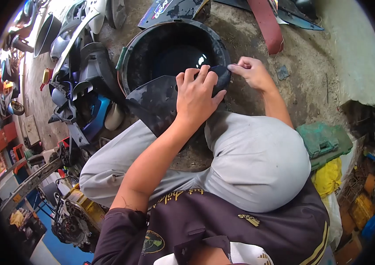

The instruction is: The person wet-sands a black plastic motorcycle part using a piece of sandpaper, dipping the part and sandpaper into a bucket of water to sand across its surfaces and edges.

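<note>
A black, wet-looking panel (152, 102) leans against the near rim of a round black tub (133, 66) that holds dark liquid. My left hand (197, 93) presses on the panel's right part with its fingers spread and bent over the top edge. Just right of it, my right hand (250, 72) pinches at the panel's dark right end, thumb and index finger together by the tub's rim. Whatever lies between those fingertips is too small to make out.
Dark plastic parts (97, 66) pile up at the left. A red strip (268, 26) lies at the upper right, near a concrete block (355, 57). A green case (322, 143) and yellow cloth (328, 176) are beside my right knee. An engine part (70, 221) stands lower left.
</note>
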`<action>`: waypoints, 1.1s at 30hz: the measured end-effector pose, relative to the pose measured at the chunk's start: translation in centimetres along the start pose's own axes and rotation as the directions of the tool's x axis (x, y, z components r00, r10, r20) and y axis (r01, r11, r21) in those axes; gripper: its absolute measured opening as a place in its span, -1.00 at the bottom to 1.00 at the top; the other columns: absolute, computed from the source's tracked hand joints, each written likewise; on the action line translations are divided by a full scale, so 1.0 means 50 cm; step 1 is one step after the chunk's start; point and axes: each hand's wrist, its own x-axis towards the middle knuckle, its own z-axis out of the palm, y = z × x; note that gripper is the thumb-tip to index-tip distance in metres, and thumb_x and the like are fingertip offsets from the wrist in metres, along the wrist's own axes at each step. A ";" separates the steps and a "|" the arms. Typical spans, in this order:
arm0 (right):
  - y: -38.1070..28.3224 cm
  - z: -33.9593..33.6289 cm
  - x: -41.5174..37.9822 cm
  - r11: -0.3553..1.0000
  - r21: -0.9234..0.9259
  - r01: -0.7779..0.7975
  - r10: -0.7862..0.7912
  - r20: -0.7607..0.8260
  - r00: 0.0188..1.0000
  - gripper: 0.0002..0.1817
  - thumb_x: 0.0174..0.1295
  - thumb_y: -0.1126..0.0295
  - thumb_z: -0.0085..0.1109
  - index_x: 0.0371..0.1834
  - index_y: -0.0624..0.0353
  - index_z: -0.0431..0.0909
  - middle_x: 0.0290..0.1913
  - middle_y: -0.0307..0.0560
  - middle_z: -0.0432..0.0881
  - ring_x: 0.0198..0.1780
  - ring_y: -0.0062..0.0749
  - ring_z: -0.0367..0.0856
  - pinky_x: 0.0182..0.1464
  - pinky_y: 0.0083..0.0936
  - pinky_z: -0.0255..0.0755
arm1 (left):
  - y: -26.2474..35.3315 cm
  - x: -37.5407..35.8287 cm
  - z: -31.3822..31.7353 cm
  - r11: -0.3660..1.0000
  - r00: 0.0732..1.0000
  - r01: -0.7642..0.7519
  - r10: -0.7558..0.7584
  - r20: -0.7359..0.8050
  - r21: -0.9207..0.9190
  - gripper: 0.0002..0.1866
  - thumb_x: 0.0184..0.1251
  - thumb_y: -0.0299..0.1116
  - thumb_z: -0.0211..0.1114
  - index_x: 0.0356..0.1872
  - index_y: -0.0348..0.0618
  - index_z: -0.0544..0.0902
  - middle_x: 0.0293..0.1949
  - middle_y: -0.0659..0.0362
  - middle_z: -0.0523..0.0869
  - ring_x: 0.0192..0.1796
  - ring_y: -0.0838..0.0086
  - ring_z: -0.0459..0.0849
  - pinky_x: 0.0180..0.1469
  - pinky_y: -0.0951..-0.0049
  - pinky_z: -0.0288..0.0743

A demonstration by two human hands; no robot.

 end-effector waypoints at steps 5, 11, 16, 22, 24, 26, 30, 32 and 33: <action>-0.041 -0.051 -0.046 0.998 0.060 -0.024 0.030 -0.113 0.993 -0.63 0.40 0.19 0.65 -0.41 0.06 0.63 -0.45 -0.54 0.44 -0.36 -0.78 0.27 -0.31 -0.58 0.17 | 0.002 -0.001 0.000 1.000 1.000 0.012 -0.012 0.028 0.017 -0.51 0.04 -0.12 0.73 -0.09 -0.04 0.67 0.16 0.17 0.73 0.22 0.15 0.61 0.27 0.06 0.34; -0.194 -0.075 -0.045 0.970 -0.173 0.168 -0.175 -0.026 0.984 -0.60 0.43 0.13 0.63 -0.41 0.05 0.60 -0.46 -0.53 0.43 -0.40 -0.78 0.27 -0.36 -0.56 0.16 | 0.040 -0.017 -0.062 0.999 0.979 -0.006 0.014 -0.204 0.042 -0.49 -0.09 -0.21 0.78 -0.17 -0.02 0.63 0.25 0.16 0.80 0.18 0.14 0.64 0.27 0.05 0.34; -0.355 -0.072 -0.104 0.909 -0.332 0.251 -0.213 0.147 0.966 -0.55 0.43 0.08 0.61 -0.41 0.02 0.53 -0.49 -0.53 0.42 -0.44 -0.78 0.29 -0.40 -0.62 0.15 | 0.082 -0.051 -0.170 1.000 0.911 0.024 -0.014 -0.412 0.019 -0.54 -0.15 -0.21 0.80 -0.29 -0.03 0.67 0.26 0.05 0.86 0.15 0.16 0.65 0.26 0.06 0.37; -0.395 -0.054 -0.107 0.844 -0.315 0.434 -0.351 0.287 0.891 -0.55 0.49 0.13 0.57 -0.43 0.03 0.49 -0.53 -0.49 0.40 -0.50 -0.77 0.27 -0.46 -0.57 0.21 | 0.108 -0.034 -0.331 0.997 0.889 -0.009 0.044 -0.456 0.079 -0.53 -0.16 -0.20 0.82 -0.28 -0.04 0.68 0.11 0.19 0.89 0.09 0.18 0.67 0.23 0.01 0.46; -0.411 -0.051 -0.093 0.825 -0.340 0.452 -0.364 0.292 0.884 -0.55 0.49 0.14 0.57 -0.43 0.03 0.49 -0.53 -0.48 0.40 -0.49 -0.77 0.28 -0.45 -0.57 0.21 | 0.097 0.004 -0.368 0.985 0.926 0.002 0.062 -0.373 0.170 -0.55 -0.09 -0.16 0.78 -0.26 0.00 0.68 -0.08 0.30 0.85 0.06 0.16 0.66 0.19 0.00 0.45; -0.418 -0.038 -0.065 0.806 -0.362 0.467 -0.381 0.286 0.879 -0.55 0.49 0.14 0.57 -0.44 0.03 0.49 -0.52 -0.46 0.41 -0.47 -0.77 0.29 -0.42 -0.58 0.20 | 0.066 0.056 -0.380 0.975 0.939 -0.047 0.117 -0.324 0.215 -0.58 -0.03 -0.09 0.73 -0.23 0.04 0.69 -0.22 0.30 0.81 0.06 0.12 0.67 0.16 0.01 0.43; -0.424 -0.012 0.009 0.679 -0.568 0.464 -0.332 0.326 0.885 -0.54 0.46 0.11 0.58 -0.45 0.09 0.52 -0.52 -0.35 0.52 -0.44 -0.67 0.45 -0.39 -0.49 0.29 | -0.012 0.159 -0.341 0.948 0.999 -0.041 0.037 0.016 0.315 -0.54 0.00 -0.02 0.75 -0.15 0.04 0.75 -0.16 0.25 0.87 0.18 0.10 0.69 0.21 -0.14 0.44; -0.425 0.004 0.057 0.494 -0.745 0.447 -0.261 0.364 0.894 -0.56 0.39 0.08 0.60 -0.39 0.19 0.64 -0.49 -0.22 0.61 -0.40 -0.49 0.57 -0.32 -0.34 0.43 | -0.049 0.189 -0.285 0.934 0.981 -0.004 -0.067 0.184 0.357 -0.50 0.05 0.05 0.76 -0.03 0.10 0.83 -0.04 0.22 0.91 0.32 0.08 0.71 0.29 -0.22 0.47; -0.426 0.013 0.084 0.436 -0.772 0.463 -0.227 0.404 0.886 -0.56 0.38 0.07 0.60 -0.37 0.21 0.67 -0.48 -0.18 0.63 -0.39 -0.45 0.59 -0.29 -0.31 0.47 | -0.064 0.190 -0.245 0.917 0.970 0.032 -0.125 0.210 0.397 -0.49 0.05 0.06 0.77 0.00 0.13 0.85 0.00 0.21 0.91 0.35 0.09 0.71 0.28 -0.22 0.47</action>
